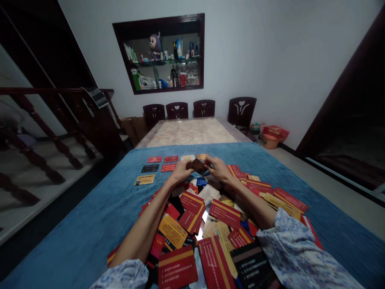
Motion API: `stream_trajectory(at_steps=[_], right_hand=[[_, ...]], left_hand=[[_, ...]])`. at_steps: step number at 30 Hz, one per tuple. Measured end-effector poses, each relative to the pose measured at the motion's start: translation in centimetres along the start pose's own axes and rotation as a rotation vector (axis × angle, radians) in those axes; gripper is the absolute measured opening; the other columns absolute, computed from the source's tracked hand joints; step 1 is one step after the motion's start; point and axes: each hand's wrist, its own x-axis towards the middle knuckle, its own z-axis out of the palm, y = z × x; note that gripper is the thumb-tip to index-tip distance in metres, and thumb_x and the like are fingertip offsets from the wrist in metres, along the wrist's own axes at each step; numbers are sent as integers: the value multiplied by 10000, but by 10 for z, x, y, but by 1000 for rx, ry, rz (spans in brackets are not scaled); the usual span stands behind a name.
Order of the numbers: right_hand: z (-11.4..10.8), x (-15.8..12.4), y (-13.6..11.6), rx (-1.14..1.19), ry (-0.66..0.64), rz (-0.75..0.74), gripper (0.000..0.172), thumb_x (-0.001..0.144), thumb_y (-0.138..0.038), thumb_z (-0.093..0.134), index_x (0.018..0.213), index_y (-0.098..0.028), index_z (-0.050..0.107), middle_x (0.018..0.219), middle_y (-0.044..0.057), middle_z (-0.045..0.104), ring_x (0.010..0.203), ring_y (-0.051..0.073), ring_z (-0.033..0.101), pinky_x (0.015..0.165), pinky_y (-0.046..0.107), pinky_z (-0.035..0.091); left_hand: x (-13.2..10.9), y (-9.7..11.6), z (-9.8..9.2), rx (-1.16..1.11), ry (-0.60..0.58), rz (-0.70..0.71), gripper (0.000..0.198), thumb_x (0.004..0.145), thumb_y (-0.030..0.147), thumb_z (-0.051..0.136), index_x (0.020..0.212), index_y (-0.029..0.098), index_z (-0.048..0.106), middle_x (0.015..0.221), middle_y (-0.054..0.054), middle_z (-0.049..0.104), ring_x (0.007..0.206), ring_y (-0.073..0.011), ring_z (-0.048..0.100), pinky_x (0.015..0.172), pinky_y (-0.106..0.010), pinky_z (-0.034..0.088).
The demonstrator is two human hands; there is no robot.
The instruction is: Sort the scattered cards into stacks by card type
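Between my two hands is a dark brown card (pixel 198 166), tilted above the table. My left hand (pixel 182 171) pinches its left edge, and my right hand (pixel 217 167) grips the right edge with fingers closed. Just beyond lie cards in loose rows: a red card (pixel 154 159), a black card (pixel 150 168), a yellow card (pixel 144 180) and a pale card (pixel 187 157) among them. A large heap of mixed cards (pixel 192 212), mostly red with yellow stripes, spreads under and between my forearms. Some of the heap is hidden by my arms.
A blue cloth (pixel 99 204) covers the near part of the table; the far part is a patterned tabletop (pixel 189 130). Several dark chairs (pixel 204 108) stand behind it. A wooden railing (pixel 54 140) runs at left, and an orange bucket (pixel 270 138) sits at right.
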Motion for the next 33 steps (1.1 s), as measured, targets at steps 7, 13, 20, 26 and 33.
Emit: stream_trajectory(at_steps=[7,13,20,26,33], right_hand=[[-10,-4,-8,-69,-13,-32,235,872,-138,494,997,-197,684,993,75,721,912,222,549,751,300,357],[-17,-7,-14,-182,-55,-25,257,877,-102,513,1051,-205,673,1105,96,694,1008,244,523,776,315,337],[-15,-7,-15,-235,-65,-55,245,969,-211,459,1072,-220,681,1109,98,678,986,229,526,776,302,354],[0,-7,-5,-238,-45,-98,238,960,-211,487,1085,-218,689,1076,93,661,983,204,545,782,269,385],[8,-6,2,-171,16,-116,258,898,-117,520,1088,-222,659,1058,69,672,948,187,594,722,246,397]], left_hand=[[-2,3,-2,37,-17,21,206,662,91,553,839,135,649,814,-22,686,767,-163,615,704,-250,490],[-2,4,-1,84,32,-14,165,688,98,534,812,151,629,792,-18,689,768,-166,629,724,-260,497],[-6,9,2,59,46,8,317,751,76,505,1025,181,627,810,-17,713,738,-160,649,756,-266,502],[-9,7,8,145,13,26,343,754,26,469,1000,189,644,843,-27,717,778,-172,655,752,-253,485],[-12,7,9,272,5,-14,398,773,28,469,1083,211,639,803,-34,701,704,-179,623,708,-251,463]])
